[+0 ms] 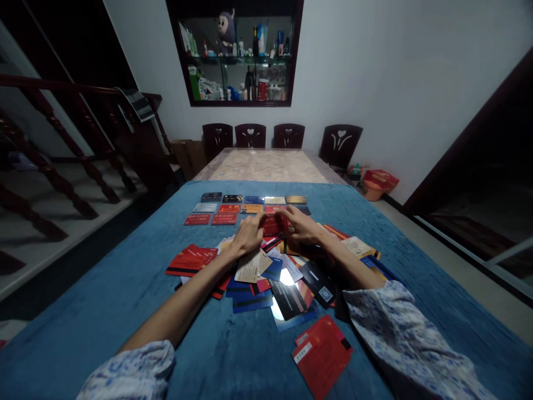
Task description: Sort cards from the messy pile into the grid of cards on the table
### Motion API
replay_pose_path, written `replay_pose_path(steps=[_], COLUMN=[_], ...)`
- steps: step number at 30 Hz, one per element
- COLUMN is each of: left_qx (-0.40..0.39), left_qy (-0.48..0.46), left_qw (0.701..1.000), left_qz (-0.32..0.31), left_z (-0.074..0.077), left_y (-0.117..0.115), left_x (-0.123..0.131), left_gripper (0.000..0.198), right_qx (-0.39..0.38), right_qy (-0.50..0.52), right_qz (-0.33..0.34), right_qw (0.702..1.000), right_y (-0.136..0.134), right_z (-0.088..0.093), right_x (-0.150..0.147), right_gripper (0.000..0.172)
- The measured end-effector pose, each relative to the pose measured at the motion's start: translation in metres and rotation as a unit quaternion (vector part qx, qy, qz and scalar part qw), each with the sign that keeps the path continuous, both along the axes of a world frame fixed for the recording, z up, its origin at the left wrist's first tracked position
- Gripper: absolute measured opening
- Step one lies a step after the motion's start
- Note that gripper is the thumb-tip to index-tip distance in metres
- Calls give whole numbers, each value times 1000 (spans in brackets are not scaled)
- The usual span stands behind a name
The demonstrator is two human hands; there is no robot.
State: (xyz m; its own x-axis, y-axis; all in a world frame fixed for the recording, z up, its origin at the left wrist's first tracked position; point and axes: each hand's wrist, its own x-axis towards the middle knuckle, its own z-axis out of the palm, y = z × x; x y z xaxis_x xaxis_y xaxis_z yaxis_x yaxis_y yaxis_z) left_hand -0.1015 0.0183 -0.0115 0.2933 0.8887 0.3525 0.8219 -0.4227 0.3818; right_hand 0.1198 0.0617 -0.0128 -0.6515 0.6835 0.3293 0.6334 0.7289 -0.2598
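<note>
Evidently, I have the left hand (pixel 249 230) and right hand (pixel 300 225) pinching a red card (pixel 272 225) between them, just beside neat card rows (pixel 225 218); loose cards (pixel 252 301) crowd beneath both forearms, chairs (pixel 242 133) beyond the desk (pixel 266 166).

Bare cloth (pixel 137 294) left of the card rows (pixel 252 209) and the pile (pixel 287 297) gives a hand wide passage; another way opens right of the rows. Between rows and pile, a narrow strip runs in from the left until the left hand (pixel 249 233), red card (pixel 272 225) and right hand (pixel 302 225) block it. Both forearms (pixel 183 294) bar low sideways passes. Beyond the rows, the counter (pixel 270 165) lies open.
</note>
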Motion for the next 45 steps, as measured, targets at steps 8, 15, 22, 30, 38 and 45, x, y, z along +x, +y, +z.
replay_pose_path(steps=[8, 15, 22, 30, 38, 45], left_qx=[-29, -31, -46, -65, -77, -80], left_qy=[51, 55, 59, 103, 126, 126], left_qw=[998, 998, 997, 992, 989, 989], left_qz=[-2, -4, -4, 3, 1, -5], left_z=[3, 1, 5, 14, 18, 25], left_y=[1, 3, 3, -4, -3, -10], left_x=[-2, -4, -6, -5, -15, -34], left_gripper=[58, 56, 53, 44, 41, 39], right_qx=[36, 28, 23, 39, 21, 38], right_qy=[-24, -29, -32, -43, -64, -81], right_qz=[-2, -18, 2, 7, 1, -2], right_qw=[999, 999, 999, 998, 998, 996], right_y=[4, 3, 3, 4, -6, -10], right_z=[-3, -2, -1, -3, 6, 14], right_x=[1, 1, 3, 1, -13, -32], right_gripper=[60, 55, 51, 46, 40, 35])
